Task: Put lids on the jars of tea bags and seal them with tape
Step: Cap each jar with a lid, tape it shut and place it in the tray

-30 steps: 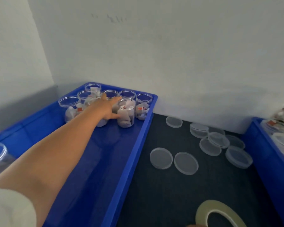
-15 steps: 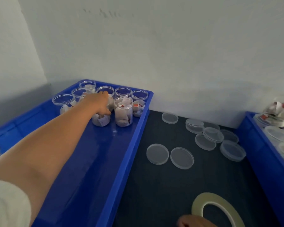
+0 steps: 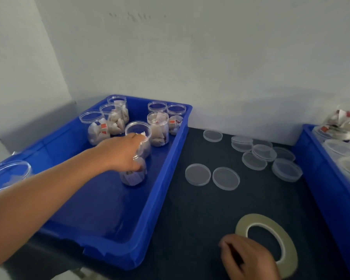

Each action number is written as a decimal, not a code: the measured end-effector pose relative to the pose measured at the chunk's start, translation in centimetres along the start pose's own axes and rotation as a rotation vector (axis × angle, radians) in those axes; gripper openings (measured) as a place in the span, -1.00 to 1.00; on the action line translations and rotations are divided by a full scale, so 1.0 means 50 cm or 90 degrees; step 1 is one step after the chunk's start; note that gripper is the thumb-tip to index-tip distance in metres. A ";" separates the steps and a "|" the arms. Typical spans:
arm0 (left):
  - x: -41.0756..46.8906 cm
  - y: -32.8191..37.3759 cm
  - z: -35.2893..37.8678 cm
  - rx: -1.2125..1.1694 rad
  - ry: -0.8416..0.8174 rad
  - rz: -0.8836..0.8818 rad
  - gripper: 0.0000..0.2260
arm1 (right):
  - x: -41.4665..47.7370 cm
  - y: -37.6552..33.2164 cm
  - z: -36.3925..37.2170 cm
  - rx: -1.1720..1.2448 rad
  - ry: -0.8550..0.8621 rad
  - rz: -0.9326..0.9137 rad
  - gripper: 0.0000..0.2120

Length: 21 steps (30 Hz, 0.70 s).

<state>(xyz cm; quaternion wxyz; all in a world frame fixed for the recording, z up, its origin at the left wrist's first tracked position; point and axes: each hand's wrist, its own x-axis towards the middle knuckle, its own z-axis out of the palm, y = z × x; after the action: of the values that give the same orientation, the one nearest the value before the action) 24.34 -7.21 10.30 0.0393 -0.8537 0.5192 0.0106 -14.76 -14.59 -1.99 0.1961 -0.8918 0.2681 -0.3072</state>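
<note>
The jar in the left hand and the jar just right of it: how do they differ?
The held jar is gripped by the left hand; the neighbouring jar stands untouched. The held jar is apart from the group, nearer the camera; the neighbouring jar stands beside two others further back. Both are clear, lidless, hold tea bags and are within the blue crate.

A large blue plastic crate (image 3: pixel 101 209) sits on the left of the desk (image 3: pixel 200 219), its near corner reaching past the desk's front edge. A second blue crate (image 3: pixel 323 188) stands at the right, cut off by the picture's edge. The desk top between them is dark and finely textured. Behind runs a pale wall (image 3: pixel 210 57) with faint smudges (image 3: pixel 133 16) high up, and a grey strip (image 3: pixel 38 122) lines the side wall's foot.
</note>
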 end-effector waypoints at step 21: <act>-0.197 0.091 -0.148 -0.081 0.426 0.214 -0.78 | -0.021 0.006 0.006 0.068 0.141 0.006 -0.91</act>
<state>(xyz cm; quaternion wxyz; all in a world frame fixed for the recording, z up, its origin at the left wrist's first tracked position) 15.60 -1.17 18.02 -0.1879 -0.7135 0.6345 -0.2304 -15.36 -14.17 -2.84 0.2144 -0.8393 0.2756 -0.4167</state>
